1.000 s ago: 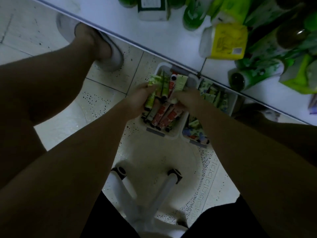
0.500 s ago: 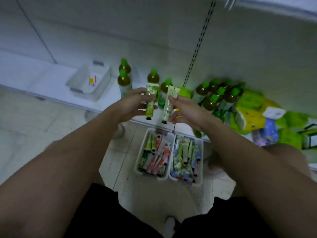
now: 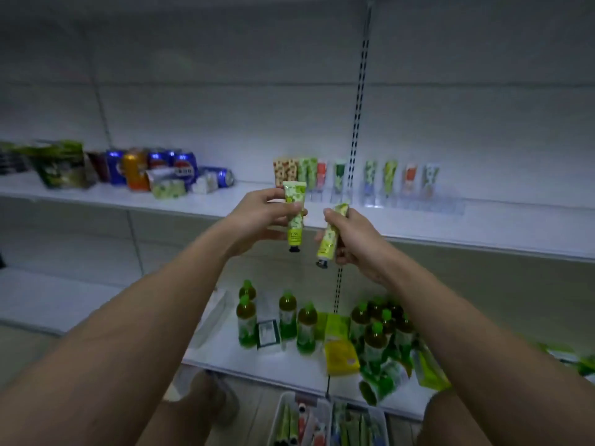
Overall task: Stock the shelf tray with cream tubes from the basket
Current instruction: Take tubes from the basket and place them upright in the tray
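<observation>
Green cream tubes, two: left hand [image 3: 257, 220] grips one tube [image 3: 294, 220], right hand [image 3: 351, 239] grips second tube [image 3: 330, 239]. Eight tubes stand in far shelf tray [image 3: 418, 204].

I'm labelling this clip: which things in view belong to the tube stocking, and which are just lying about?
Job:
left hand gripping a green tube
right hand gripping a second tube
clear shelf tray
baskets

Lying about:
drink cans
green-capped bottles
yellow pack

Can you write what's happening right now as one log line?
left hand: holds green tube | right hand: holds second green tube | shelf tray: not reached | baskets: on floor
</observation>
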